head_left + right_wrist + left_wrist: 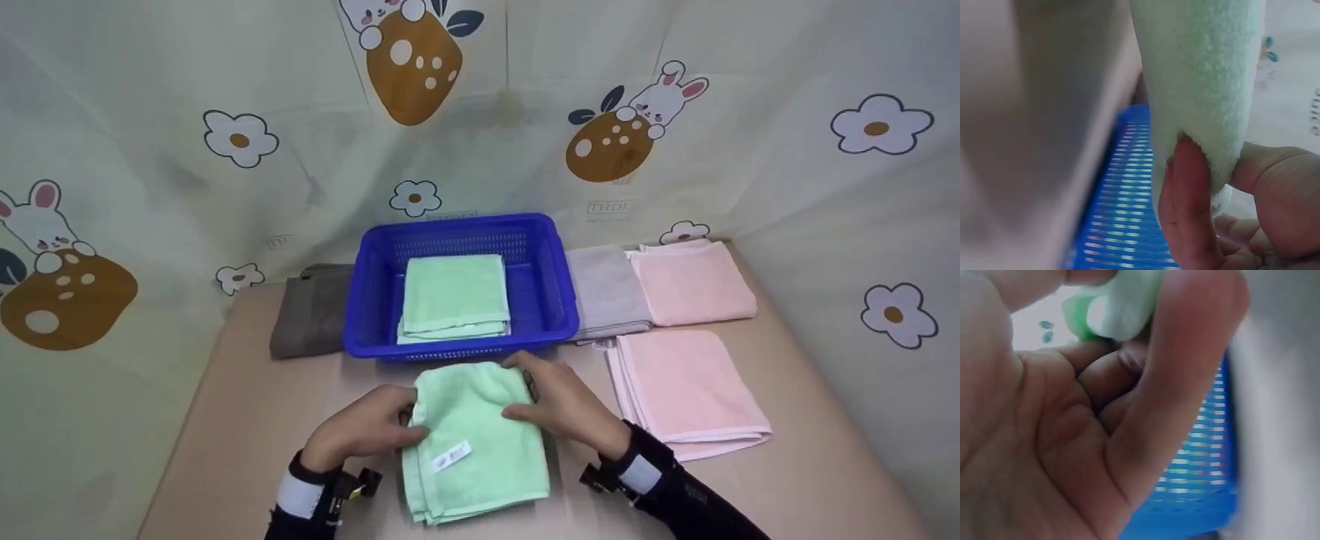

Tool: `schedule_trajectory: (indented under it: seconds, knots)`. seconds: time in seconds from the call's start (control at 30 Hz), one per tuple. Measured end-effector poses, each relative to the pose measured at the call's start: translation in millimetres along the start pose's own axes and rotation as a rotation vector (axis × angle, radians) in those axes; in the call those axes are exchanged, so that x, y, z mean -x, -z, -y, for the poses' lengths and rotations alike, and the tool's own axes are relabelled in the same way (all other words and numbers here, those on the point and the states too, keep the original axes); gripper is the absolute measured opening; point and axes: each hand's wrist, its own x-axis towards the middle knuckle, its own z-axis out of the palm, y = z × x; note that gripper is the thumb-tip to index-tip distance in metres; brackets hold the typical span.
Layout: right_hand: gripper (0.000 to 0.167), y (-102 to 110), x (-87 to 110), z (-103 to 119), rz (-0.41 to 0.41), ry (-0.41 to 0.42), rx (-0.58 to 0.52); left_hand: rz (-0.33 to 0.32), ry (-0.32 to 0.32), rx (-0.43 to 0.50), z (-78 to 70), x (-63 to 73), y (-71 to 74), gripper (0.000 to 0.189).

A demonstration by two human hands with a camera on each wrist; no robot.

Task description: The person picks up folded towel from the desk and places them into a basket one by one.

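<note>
At the left of the worktop [217, 450], a dark towel [311, 311] is set beside a blue basket [532, 300] holding folded green cloths [456, 292]. In front, a folded green towel [484, 472] is gripped at its left edge by the left hand [367, 420] and at its upper right by the right hand [562, 397], fingers curled on the fabric. Farther right, a grey towel [607, 289] and pink towels [686, 390] are laid. Steadying of the layers appears in hand; next, an even two-sided grip seems called for.
</note>
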Motion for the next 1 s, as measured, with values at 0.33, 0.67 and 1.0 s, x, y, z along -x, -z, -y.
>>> schedule_trajectory:
  seconds: [0.33, 0.67, 1.0]
  knots:
    - [0.057, 33, -17.3, 21, -0.153, 0.093, -0.128, -0.468, -0.089, -0.023, -15.6, 0.2, 9.4, 0.033]
    - [0.059, 57, -79.2, 27, -0.248, 0.1, -0.135, -0.76, -0.062, -0.028, -13.4, -34.2, 36.0, 0.039]
    - [0.056, 74, -121.9, 29, -0.272, 0.135, -0.074, -0.682, 0.031, 0.118, -12.4, -69.1, 69.1, 0.025]
